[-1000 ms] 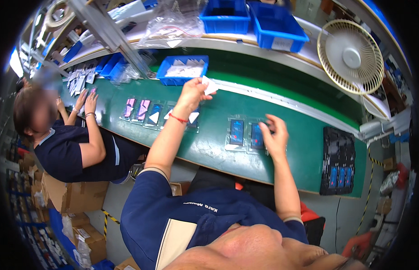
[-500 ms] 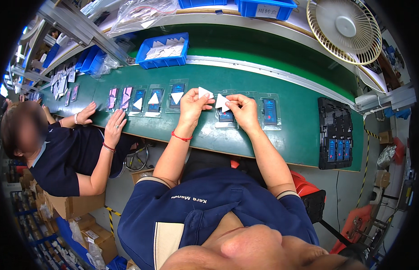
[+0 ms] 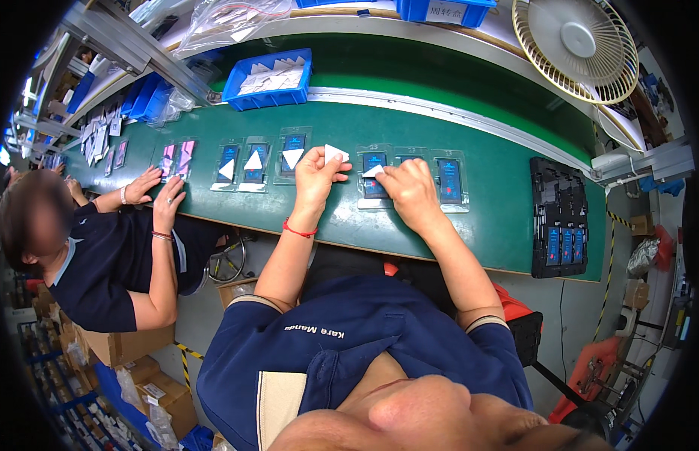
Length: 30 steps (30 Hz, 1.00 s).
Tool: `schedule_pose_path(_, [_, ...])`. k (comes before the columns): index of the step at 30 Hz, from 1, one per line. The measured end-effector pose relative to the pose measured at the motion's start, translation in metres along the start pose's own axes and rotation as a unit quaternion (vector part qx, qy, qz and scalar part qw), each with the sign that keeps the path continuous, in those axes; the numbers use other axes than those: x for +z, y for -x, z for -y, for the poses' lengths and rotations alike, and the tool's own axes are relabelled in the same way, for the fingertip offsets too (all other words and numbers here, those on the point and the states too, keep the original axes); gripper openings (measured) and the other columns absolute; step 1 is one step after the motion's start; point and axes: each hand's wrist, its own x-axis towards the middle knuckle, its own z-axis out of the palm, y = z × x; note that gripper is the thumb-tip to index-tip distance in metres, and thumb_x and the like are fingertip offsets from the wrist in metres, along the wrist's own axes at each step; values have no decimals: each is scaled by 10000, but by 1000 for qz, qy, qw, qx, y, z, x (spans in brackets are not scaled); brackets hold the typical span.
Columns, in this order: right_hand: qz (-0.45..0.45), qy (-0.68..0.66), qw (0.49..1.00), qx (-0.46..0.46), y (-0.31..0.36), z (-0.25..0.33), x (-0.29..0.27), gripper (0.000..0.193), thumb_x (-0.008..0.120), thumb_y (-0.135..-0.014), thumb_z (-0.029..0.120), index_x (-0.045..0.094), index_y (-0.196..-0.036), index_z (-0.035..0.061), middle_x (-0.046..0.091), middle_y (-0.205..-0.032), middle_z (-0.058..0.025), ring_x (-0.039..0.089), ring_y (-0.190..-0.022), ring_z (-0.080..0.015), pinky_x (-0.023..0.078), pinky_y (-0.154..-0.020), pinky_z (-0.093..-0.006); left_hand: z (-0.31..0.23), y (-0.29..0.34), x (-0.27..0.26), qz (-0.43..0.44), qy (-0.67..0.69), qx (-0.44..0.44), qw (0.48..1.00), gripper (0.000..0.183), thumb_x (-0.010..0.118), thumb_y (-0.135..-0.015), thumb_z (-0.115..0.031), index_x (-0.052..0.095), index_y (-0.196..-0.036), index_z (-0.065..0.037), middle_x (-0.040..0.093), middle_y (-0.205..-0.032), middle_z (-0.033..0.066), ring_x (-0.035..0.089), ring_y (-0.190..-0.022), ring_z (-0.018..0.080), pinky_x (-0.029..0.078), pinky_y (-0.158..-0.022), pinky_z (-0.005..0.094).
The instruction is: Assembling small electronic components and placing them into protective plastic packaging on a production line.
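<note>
My left hand [image 3: 319, 179] pinches white triangular cards [image 3: 335, 153] above the green bench. To its right, my right hand [image 3: 414, 194] is closed on a white triangular card [image 3: 372, 172], holding it over a dark blue flat battery pack [image 3: 375, 159] in a clear plastic sleeve. A second sleeved pack [image 3: 408, 161] is partly hidden behind my right fingers, and a third pack [image 3: 448, 180] lies just right of it. Left of my hands, three more packs, among them one [image 3: 254, 171] in the middle, each have a white triangle on top.
A blue bin [image 3: 267, 94] of white triangles stands at the back of the green bench [image 3: 499, 195]. At right lies a black tray [image 3: 546, 188] with several packs. A co-worker's hands [image 3: 166, 203] touch pink-covered packs [image 3: 176, 158] at left. A fan [image 3: 577, 41] stands upper right.
My right hand has brought its triangle down over the sleeved pack, away from my left hand. The co-worker's hands have reached the pink-covered packs, which have shifted left.
</note>
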Motion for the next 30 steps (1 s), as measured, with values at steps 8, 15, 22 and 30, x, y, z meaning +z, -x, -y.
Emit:
schedule_pose_path(8, [-10,-122,969,213,20,-12,-14,230,645,-728,24,667,-955,51,655,-812,-105,585,-695,-229,446,-719,-335,-3,6,6,13,0,-5,1000,106,593,-864,-37,556,-949,14,657,-897,113,655,-766,165,524,-576,231])
schedule_pose_path(15, [-72,-29,969,236,21,-8,-17,231,717,-710,86,672,-934,53,595,-941,-105,563,-848,-268,450,-737,-348,2,19,29,79,-36,-10,996,146,677,-802,-38,575,-891,19,666,-792,103,645,-667,127,504,-540,209])
schedule_pose_path(22, [-4,-480,788,386,28,-13,-10,216,696,-779,65,661,-990,34,579,-757,25,474,-664,-33,422,-604,-184,14,32,67,194,-68,-27,978,155,655,-818,-36,569,-942,0,656,-771,77,639,-694,112,501,-530,203])
schedule_pose_path(30, [-13,-475,793,382,26,-21,-17,263,690,-755,15,650,-1013,-19,622,-767,-13,534,-660,-59,454,-596,-203,25,24,72,243,-160,-2,957,229,590,-834,26,553,-1057,-13,664,-867,81,640,-727,111,527,-581,226])
